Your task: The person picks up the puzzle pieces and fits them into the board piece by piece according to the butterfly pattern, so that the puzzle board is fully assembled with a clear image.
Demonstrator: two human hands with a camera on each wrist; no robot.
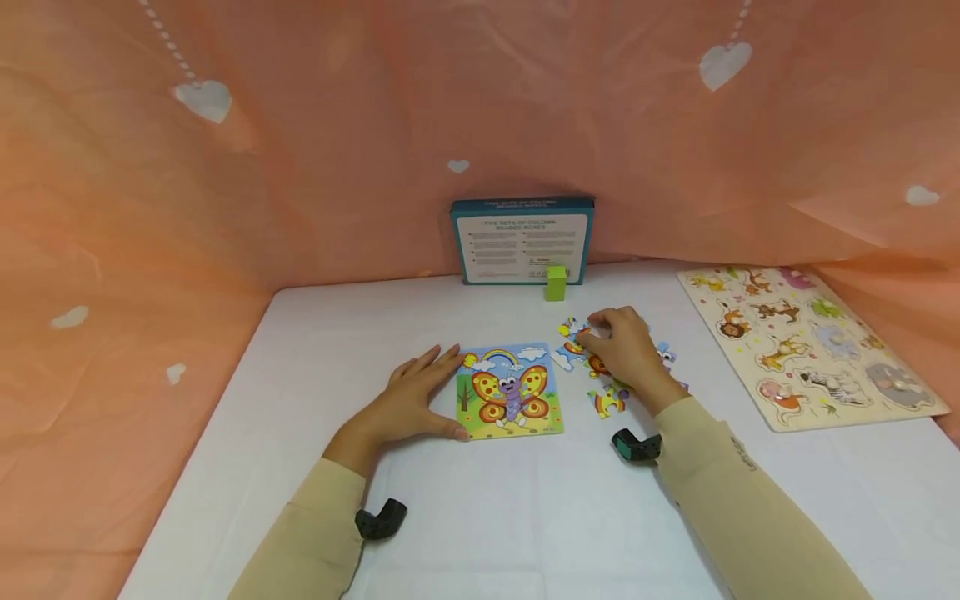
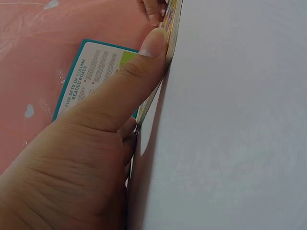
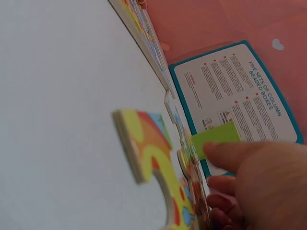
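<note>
A square butterfly picture puzzle (image 1: pixel 510 392) lies flat on the white table. My left hand (image 1: pixel 416 396) is spread along its left side, the thumb on the lower left corner and the fingertips at the upper left. In the left wrist view the thumb (image 2: pixel 132 72) rests along the edge of the puzzle. Right of the puzzle are loose jigsaw pieces (image 1: pixel 607 402), several partly covered by my right hand (image 1: pixel 626 346). Its thumb and bent fingers are right at the pieces with a gap between them. The right wrist view has a yellow-and-orange piece (image 3: pixel 144 134) close up.
A teal-and-white box (image 1: pixel 522 242) stands upright at the back against the orange heart-printed cloth (image 1: pixel 360 167). A green block (image 1: pixel 556 283) stands before it. At the right lies a wooden animal puzzle board (image 1: pixel 810 346). Black wrist devices (image 1: pixel 381 520) are on both sleeves.
</note>
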